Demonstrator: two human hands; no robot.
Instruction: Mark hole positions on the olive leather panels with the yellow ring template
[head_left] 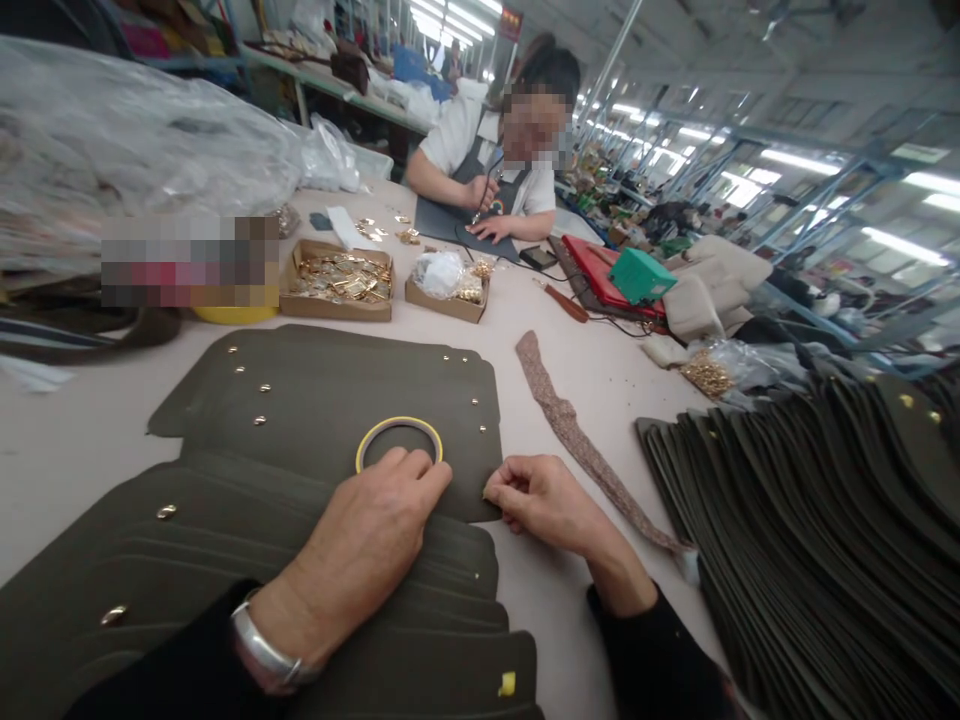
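My left hand (367, 540) is closed on a thin roll of yellow tape (399, 422), which lies over a dark olive panel (337, 380) with small gold metal fittings near its ends. At the panel's right corner, my right hand (547, 503) pinches what looks like a tiny yellow bit of tape (487, 493). More olive panels (420, 665) overlap below, partly covered by my left forearm. One of them carries a short yellow tape piece (508, 684) near its right edge.
A thick stack of olive panels (810, 530) fills the right side. A brown speckled strip (562, 420) lies beside my right hand. Cardboard boxes of gold fittings (337, 310) (450, 300) stand behind. Across the table, a person (480, 150) works with a corded tool.
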